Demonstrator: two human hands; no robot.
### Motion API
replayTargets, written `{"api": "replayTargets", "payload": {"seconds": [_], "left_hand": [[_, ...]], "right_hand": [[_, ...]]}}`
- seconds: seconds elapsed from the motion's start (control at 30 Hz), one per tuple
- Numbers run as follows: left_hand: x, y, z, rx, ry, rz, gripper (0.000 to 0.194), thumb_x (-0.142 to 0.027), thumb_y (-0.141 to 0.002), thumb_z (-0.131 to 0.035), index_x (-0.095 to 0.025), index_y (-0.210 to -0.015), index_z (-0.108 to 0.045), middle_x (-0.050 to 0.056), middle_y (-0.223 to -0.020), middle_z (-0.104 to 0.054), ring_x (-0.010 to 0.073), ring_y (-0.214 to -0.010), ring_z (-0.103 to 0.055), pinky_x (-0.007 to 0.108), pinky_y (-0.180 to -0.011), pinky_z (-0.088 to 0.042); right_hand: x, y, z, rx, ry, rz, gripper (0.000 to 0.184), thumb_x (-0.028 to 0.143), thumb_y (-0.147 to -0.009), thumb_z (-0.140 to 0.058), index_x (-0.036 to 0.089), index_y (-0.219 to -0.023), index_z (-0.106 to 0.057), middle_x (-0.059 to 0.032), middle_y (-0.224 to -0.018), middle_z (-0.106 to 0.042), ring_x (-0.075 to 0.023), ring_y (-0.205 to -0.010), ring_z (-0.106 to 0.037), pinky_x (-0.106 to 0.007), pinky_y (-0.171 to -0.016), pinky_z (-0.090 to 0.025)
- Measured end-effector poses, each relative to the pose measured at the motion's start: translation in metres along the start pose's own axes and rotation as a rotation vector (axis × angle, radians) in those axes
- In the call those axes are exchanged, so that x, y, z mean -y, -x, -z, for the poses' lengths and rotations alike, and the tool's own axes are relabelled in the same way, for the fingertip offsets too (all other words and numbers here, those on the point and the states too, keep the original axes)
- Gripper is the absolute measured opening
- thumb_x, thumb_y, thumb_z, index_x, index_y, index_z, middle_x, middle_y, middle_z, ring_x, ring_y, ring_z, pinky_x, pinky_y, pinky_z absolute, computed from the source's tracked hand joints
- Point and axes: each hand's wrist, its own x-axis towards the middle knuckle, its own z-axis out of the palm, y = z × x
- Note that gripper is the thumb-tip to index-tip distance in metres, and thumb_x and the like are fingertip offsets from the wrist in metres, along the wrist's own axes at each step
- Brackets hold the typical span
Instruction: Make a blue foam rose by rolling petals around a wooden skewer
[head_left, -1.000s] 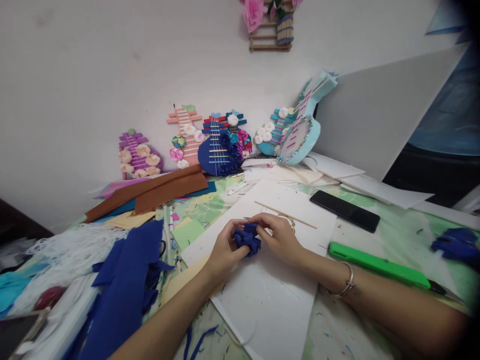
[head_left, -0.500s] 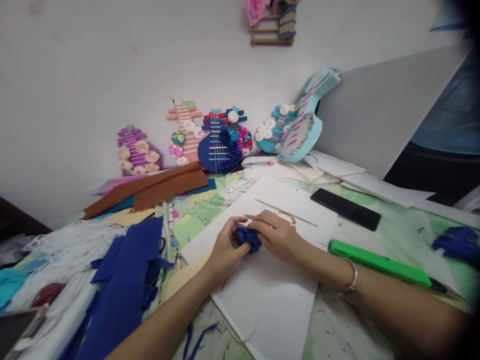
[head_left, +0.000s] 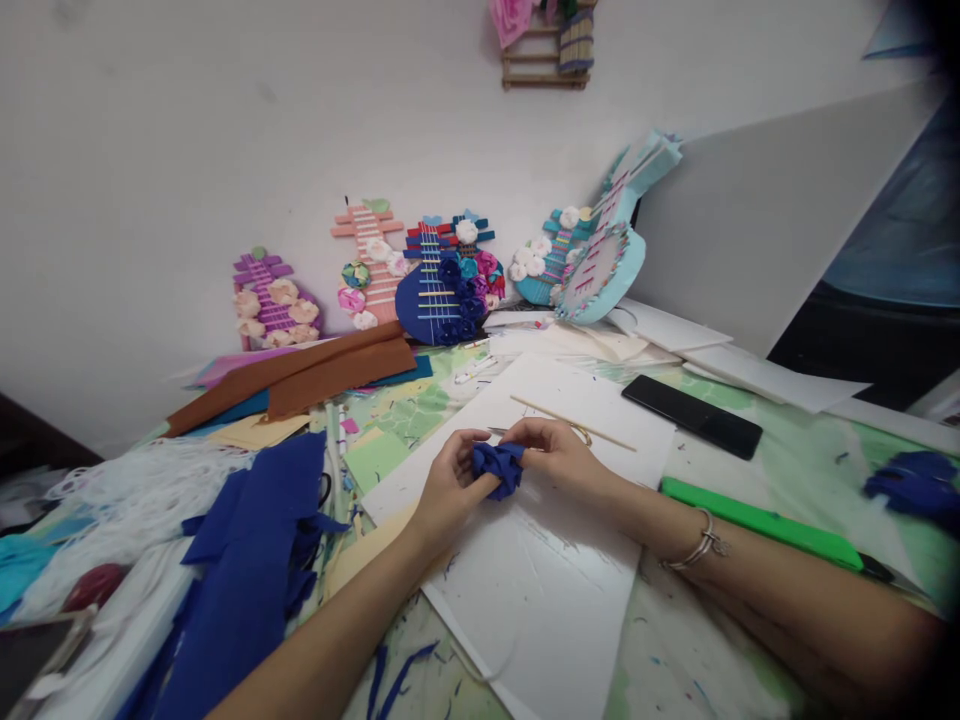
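Observation:
A dark blue crepe paper flower [head_left: 498, 470] is held between my two hands above a white board [head_left: 555, 600]. My left hand [head_left: 456, 485] grips it from the left, thumb in front and fingers curled behind. On the other side my right hand [head_left: 556, 455] pinches its edge between thumb and fingers. Behind my right hand lies a pair of scissors, mostly hidden, with its gold handle [head_left: 582, 434] showing. A thin wooden stick [head_left: 600, 428] rests on the board just beyond.
A black phone [head_left: 691, 416] and a green utility knife [head_left: 757, 520] lie to the right. Blue crepe paper [head_left: 247, 560] and white yarn [head_left: 142, 510] spread over the left side. Decorated paper instruments, including a dark blue one [head_left: 420, 300], lean against the back wall.
My right hand has shifted its pinch along the flower's edge, and the flower has turned slightly in my left hand. Less of the scissors' handle shows now.

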Motion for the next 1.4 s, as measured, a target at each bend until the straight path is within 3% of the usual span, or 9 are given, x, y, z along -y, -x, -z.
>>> {"api": "replayTargets", "payload": {"seconds": [0.1,0.27,0.4,0.6,0.8,1.07,1.27,1.4], "left_hand": [[0.004,-0.002,0.003,-0.016,0.054,-0.023,0.032,-0.018,-0.068,-0.065,-0.018,-0.098,-0.056,0.004,-0.093,-0.063,0.0170,-0.088,-0.058,0.027,-0.077,-0.044],[0.008,-0.005,0.006,-0.016,0.133,-0.027,0.033,-0.010,-0.067,-0.058,-0.018,-0.100,-0.057,0.003,-0.093,-0.064,0.0169,-0.087,-0.058,0.027,-0.075,-0.044],[0.008,-0.006,0.006,-0.009,0.222,0.013,0.037,-0.006,-0.065,-0.054,-0.018,-0.099,-0.057,0.001,-0.087,-0.064,0.0141,-0.079,-0.058,0.024,-0.070,-0.044],[0.008,-0.005,0.007,-0.003,0.135,0.021,0.037,-0.017,-0.067,-0.069,-0.019,-0.101,-0.055,0.001,-0.085,-0.065,0.0132,-0.078,-0.059,0.022,-0.069,-0.044],[0.012,-0.006,0.008,-0.004,0.171,-0.006,0.033,-0.022,-0.071,-0.069,-0.017,-0.100,-0.053,0.003,-0.086,-0.065,0.0136,-0.077,-0.060,0.025,-0.071,-0.046],[0.016,-0.007,0.009,-0.007,0.161,-0.031,0.027,-0.018,-0.068,-0.072,-0.017,-0.086,-0.052,-0.002,-0.079,-0.061,0.0103,-0.072,-0.057,0.021,-0.065,-0.044],[0.012,-0.006,0.009,0.007,0.115,-0.032,0.027,-0.017,-0.067,-0.072,-0.017,-0.085,-0.052,-0.001,-0.080,-0.059,0.0110,-0.077,-0.057,0.021,-0.069,-0.045],[0.006,-0.001,0.003,0.000,0.065,-0.094,0.033,-0.017,-0.069,-0.069,-0.020,-0.093,-0.046,0.003,-0.103,-0.057,0.0123,-0.081,-0.058,0.025,-0.071,-0.048]], "right_hand": [[-0.003,-0.002,0.000,-0.021,-0.160,-0.085,0.015,0.018,-0.061,-0.065,0.015,-0.076,-0.062,0.0016,-0.068,-0.063,-0.0108,-0.061,-0.058,-0.025,-0.062,-0.046],[-0.005,-0.002,-0.001,-0.024,-0.266,-0.128,0.019,0.018,-0.057,-0.068,0.015,-0.074,-0.060,0.0027,-0.063,-0.062,-0.0101,-0.057,-0.057,-0.023,-0.058,-0.045],[-0.002,-0.001,-0.003,-0.042,-0.279,-0.155,0.019,0.016,-0.055,-0.065,0.015,-0.074,-0.060,0.0028,-0.062,-0.062,-0.0099,-0.057,-0.056,-0.022,-0.057,-0.044],[-0.001,0.000,-0.003,-0.037,-0.248,-0.152,0.018,0.013,-0.056,-0.060,0.015,-0.073,-0.060,0.0033,-0.061,-0.060,-0.0098,-0.056,-0.055,-0.022,-0.056,-0.042],[-0.003,0.000,-0.002,-0.030,-0.174,-0.172,0.016,0.011,-0.057,-0.052,0.017,-0.071,-0.056,0.0040,-0.057,-0.057,-0.0113,-0.054,-0.055,-0.024,-0.056,-0.044],[0.001,0.003,-0.002,-0.013,0.117,0.069,0.024,0.013,-0.066,-0.054,0.018,-0.088,-0.060,-0.0025,-0.089,-0.063,-0.0157,-0.086,-0.059,-0.029,-0.073,-0.047],[0.003,0.006,-0.001,-0.025,0.310,0.252,0.025,0.007,-0.069,-0.052,0.019,-0.088,-0.062,-0.0022,-0.087,-0.065,-0.0145,-0.083,-0.059,-0.030,-0.075,-0.048],[0.002,0.007,-0.002,-0.030,0.356,0.265,0.021,0.008,-0.073,-0.051,0.019,-0.087,-0.063,-0.0014,-0.083,-0.065,-0.0133,-0.076,-0.059,-0.028,-0.069,-0.048]]}}
